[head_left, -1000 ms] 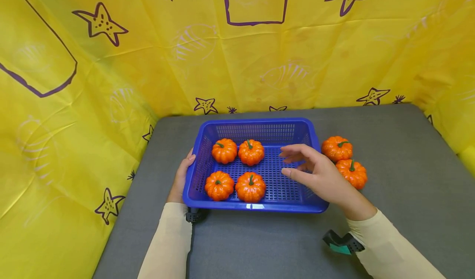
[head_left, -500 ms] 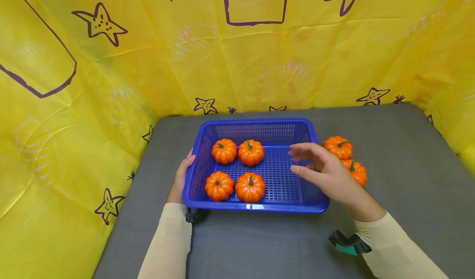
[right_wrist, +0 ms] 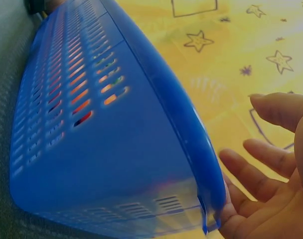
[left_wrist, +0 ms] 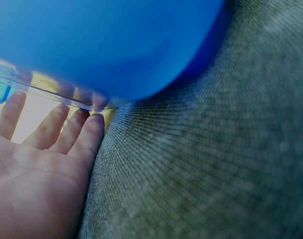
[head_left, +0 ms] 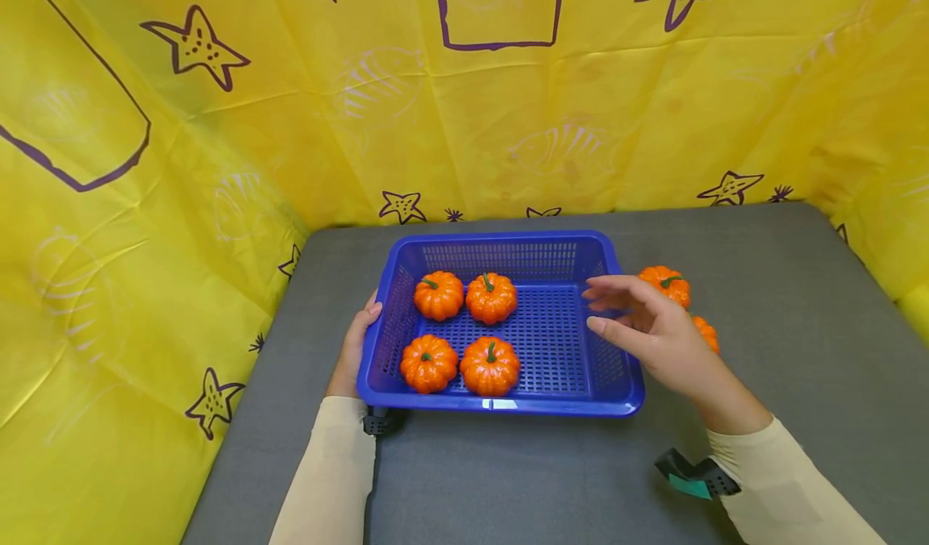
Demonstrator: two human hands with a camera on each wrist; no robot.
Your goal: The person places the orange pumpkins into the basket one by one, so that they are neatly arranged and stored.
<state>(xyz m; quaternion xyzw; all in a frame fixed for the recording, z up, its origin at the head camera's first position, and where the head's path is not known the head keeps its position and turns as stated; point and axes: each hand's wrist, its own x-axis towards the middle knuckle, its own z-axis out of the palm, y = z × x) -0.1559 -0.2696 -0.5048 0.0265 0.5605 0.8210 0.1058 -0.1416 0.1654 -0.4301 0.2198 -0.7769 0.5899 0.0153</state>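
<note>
Blue basket (head_left: 566, 406) holds four pumpkins (head_left: 490, 368), two outside; left hand (head_left: 352, 350) grips it, right hand (head_left: 659, 337) gapes loosely.

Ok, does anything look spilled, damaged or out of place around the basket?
Nothing stands out. Four pumpkins sit inside the blue basket, which shows no visible damage. The two outside pumpkins are partly hidden behind the right hand, so I can't fully check them.

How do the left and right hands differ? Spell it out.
The left hand touches the basket from outside, at its left end; the right hand is over its right rim. In the head view, the basket partly hides the left hand; the right hand partly hides the basket. Both emerge bare from pale sleeves.
</note>
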